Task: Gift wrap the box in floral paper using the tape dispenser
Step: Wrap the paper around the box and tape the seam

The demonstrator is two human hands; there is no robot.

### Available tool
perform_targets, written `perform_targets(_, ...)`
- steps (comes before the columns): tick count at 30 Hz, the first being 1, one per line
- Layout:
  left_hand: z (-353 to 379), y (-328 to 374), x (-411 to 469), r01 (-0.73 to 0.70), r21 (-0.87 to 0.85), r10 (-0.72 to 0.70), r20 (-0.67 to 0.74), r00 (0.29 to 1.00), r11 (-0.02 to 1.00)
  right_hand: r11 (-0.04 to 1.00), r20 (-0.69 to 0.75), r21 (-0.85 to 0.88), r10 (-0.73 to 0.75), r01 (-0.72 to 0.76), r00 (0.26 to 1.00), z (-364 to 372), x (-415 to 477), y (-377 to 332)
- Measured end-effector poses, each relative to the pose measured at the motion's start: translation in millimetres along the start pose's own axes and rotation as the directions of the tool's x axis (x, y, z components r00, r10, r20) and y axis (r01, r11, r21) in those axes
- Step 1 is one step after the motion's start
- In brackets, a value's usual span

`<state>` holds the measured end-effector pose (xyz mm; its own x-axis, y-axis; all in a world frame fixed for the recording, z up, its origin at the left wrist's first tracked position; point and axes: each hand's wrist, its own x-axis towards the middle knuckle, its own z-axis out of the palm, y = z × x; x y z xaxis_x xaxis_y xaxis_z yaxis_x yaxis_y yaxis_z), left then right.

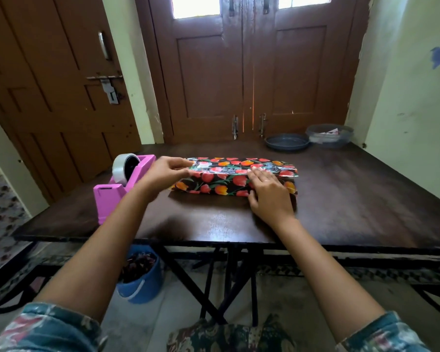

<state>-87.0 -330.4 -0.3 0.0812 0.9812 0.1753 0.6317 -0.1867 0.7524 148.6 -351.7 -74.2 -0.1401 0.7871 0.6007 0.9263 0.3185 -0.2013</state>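
Dark surface (341, 199), box (221, 186) lying lengthwise mid-surface, covered in floral paper (239, 162), flap edge running along its top. Pink tape dispenser (109, 199) just left of it. My right hand (271, 196) flat on the box's right part, fingers (258, 175) straight, pressing paper down. Left hand (163, 174) pinches the flap's left end
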Motion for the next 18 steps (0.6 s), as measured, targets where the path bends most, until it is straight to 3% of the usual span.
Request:
perform_targets(4,-43,0,-20,0.058,0.071,-0.041,-0.222,0.974,0.996,1.0,0.031,0.002,-0.004,0.004,1.0,-1,1,-1)
perform_targets(9,-92,-20,-33,0.248,-0.027,-0.242,-0.343,0.908,0.968,0.999,0.046,0.023,0.025,-0.026,0.999,-4,1,-4)
perform_targets(14,-103,-45,-42,0.493,-0.088,-0.497,-0.265,0.826,0.866,0.997,0.056,0.039,0.059,-0.062,0.997,-4,1,-5)
perform_targets(18,-95,-41,-42,0.485,-0.175,-0.515,-0.243,0.822,0.857,0.998,0.056,0.027,0.058,-0.059,0.997,-2,0,-4)
